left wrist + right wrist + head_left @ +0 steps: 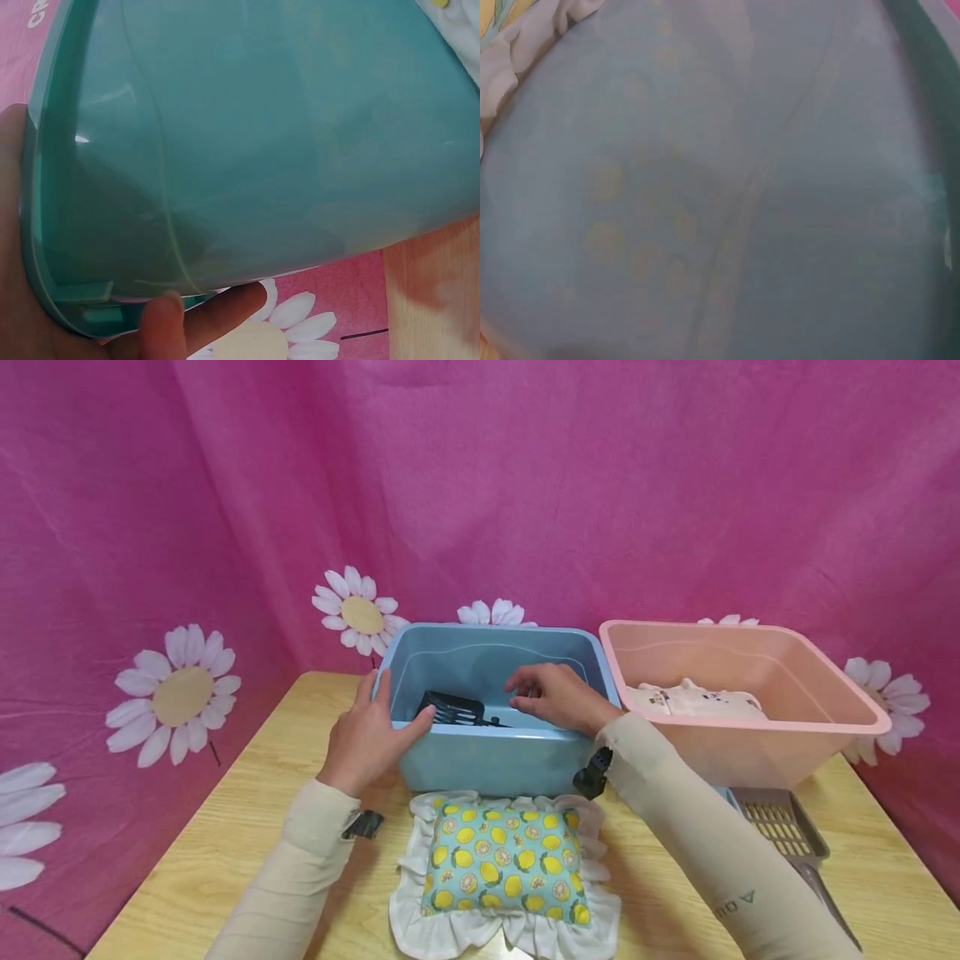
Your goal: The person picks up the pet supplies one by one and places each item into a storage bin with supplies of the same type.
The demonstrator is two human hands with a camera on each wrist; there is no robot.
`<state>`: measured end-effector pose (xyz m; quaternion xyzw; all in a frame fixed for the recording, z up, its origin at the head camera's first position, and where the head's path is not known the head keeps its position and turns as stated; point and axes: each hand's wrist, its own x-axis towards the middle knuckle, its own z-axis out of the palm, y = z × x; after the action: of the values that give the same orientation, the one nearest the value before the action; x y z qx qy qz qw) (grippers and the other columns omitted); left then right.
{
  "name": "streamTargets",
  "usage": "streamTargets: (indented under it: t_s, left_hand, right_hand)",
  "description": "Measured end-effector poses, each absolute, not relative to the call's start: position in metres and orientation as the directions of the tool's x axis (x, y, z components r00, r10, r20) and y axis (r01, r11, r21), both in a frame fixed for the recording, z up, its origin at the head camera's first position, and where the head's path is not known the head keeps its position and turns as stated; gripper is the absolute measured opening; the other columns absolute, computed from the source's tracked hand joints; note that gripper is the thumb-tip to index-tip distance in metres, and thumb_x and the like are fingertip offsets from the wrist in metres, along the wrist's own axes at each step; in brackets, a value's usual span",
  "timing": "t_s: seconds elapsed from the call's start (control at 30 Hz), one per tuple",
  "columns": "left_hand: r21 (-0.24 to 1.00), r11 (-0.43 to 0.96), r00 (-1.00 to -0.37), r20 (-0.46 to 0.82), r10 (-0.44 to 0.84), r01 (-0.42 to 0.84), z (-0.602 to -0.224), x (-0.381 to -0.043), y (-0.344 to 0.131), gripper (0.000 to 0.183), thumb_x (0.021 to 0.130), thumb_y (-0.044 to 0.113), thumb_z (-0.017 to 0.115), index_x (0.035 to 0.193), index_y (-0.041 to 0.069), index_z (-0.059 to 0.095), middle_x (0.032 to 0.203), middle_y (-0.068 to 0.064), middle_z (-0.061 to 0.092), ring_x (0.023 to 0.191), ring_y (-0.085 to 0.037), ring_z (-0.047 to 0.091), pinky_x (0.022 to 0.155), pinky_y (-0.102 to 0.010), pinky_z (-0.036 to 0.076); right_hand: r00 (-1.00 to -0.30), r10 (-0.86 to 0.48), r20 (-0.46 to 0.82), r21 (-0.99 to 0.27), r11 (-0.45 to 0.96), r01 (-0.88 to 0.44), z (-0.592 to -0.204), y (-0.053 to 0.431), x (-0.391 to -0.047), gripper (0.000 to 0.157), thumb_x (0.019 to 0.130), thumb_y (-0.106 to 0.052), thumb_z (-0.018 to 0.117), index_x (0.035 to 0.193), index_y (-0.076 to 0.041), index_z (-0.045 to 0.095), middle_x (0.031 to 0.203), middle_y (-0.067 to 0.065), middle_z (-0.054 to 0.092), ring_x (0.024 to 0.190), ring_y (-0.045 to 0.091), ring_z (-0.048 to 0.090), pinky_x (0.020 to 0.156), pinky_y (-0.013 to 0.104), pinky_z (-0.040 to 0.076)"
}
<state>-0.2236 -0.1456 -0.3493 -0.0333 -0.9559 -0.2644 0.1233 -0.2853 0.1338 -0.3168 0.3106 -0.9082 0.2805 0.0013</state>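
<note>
My left hand (367, 739) grips the front left corner of a blue plastic bin (487, 764), its fingers along the left side and the thumb at the front rim. The left wrist view shows fingertips (166, 315) curled past the rim. Inside the bin lies a black slotted scoop (453, 708), its handle end toward the right. Over the bin's right part, my right hand (558, 697) reaches across the front rim with fingers loosely bent and nothing visible in them. The bin's wall (840, 247) fills the right wrist view, where that hand is hidden.
A ruffled lemon-print pillow (506, 864) lies on the wooden table (195, 860) before the blue bin. To the right stands a pink bin (742, 752) with a cream cloth item (693, 702) inside. A grey-brown slotted scoop (813, 839) lies in front, partly behind my right sleeve.
</note>
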Motion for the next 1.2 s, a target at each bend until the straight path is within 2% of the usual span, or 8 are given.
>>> streamTargets:
  t_s: [0.43,0.67,1.03,1.2]
  left_hand:
    - [0.478,0.867,-0.963,0.269,0.009,0.141,-0.351,-0.221,-0.148,0.095,0.085,0.065,0.053,0.153,0.007,0.023,0.155,-0.014,0.023,0.113,-0.042,0.055,0.089,-0.06,0.047]
    - [0.496,0.857,-0.962,0.271,0.003,0.143,-0.349,-0.222,-0.147,0.095,0.084,0.064,0.055,0.153,0.007,0.022,0.156,-0.013,0.022,0.115,-0.041,0.053,0.09,-0.06,0.047]
    - [0.503,0.853,-0.963,0.27,-0.004,0.138,-0.351,-0.221,-0.148,0.095,0.084,0.064,0.055,0.154,0.008,0.022,0.156,-0.014,0.022,0.114,-0.041,0.055,0.089,-0.06,0.048]
    - [0.507,0.85,-0.963,0.27,0.005,0.147,-0.351,-0.223,-0.147,0.096,0.084,0.064,0.054,0.154,0.008,0.021,0.156,-0.014,0.022,0.114,-0.041,0.054,0.089,-0.06,0.048]
  right_hand:
    - [-0.784,-0.568,0.25,-0.525,0.601,-0.603,-0.296,0.149,-0.263,0.023,0.09,-0.022,0.068,0.111,-0.015,0.069,0.088,-0.004,0.067,0.08,0.012,0.06,0.068,0.032,0.049]
    - [-0.813,-0.514,0.275,-0.587,0.579,-0.565,-0.285,0.165,-0.242,0.023,0.089,-0.027,0.07,0.111,-0.018,0.07,0.095,-0.004,0.065,0.083,0.014,0.058,0.066,0.031,0.05]
    - [-0.771,-0.461,0.439,-0.529,0.561,-0.637,-0.286,0.196,-0.203,0.019,0.087,-0.017,0.073,0.106,-0.015,0.072,0.087,-0.008,0.065,0.077,0.01,0.056,0.06,0.023,0.046]
    - [-0.78,-0.412,0.471,-0.532,0.572,-0.624,-0.295,0.213,-0.184,0.021,0.085,-0.014,0.074,0.105,-0.02,0.071,0.087,-0.011,0.062,0.075,0.009,0.055,0.059,0.021,0.045]
